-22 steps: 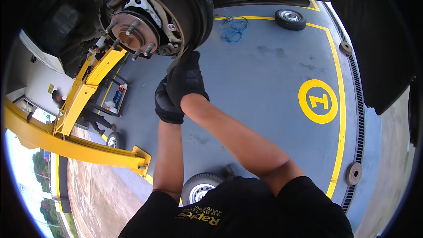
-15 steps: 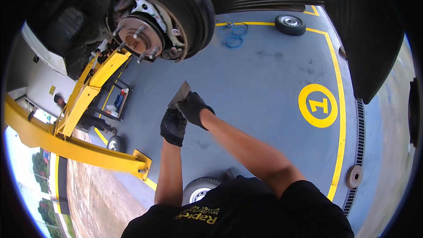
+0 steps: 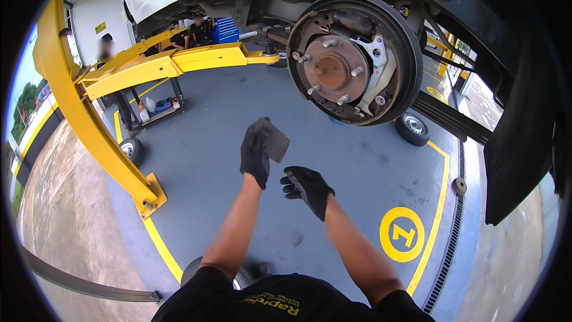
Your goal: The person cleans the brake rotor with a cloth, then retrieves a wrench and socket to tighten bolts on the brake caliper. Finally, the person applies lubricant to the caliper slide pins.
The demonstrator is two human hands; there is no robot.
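Note:
My left hand (image 3: pixel 256 150), in a black glove, is closed on a flat, grey-brown rectangular sheet that looks like sandpaper (image 3: pixel 277 143). Just below and to the right of it, my black-gloved right hand (image 3: pixel 310 189) is held in the air, fingers apart and with nothing in it. Ahead of both hands, on the raised vehicle, is an uncovered drum brake (image 3: pixel 413 53). Its rusty wheel hub (image 3: pixel 333 71) carries several studs, and a pale metal lever and a brake shoe show to the right of the hub. Neither hand touches the brake.
Yellow lift arms (image 3: pixel 202 58) and a yellow post (image 3: pixel 95 125) stand at the left. A wheel (image 3: pixel 412 129) lies right of the brake; another tyre (image 3: pixel 132 151) is by the post. A low cart (image 3: pixel 159 113) and some people are farther back. A floor drain (image 3: pixel 447 262) runs along the right.
My hands have come apart; the right has let go of the sheet and moved right and down, leaving it in the left. The view has swung left, putting the brake farther right.

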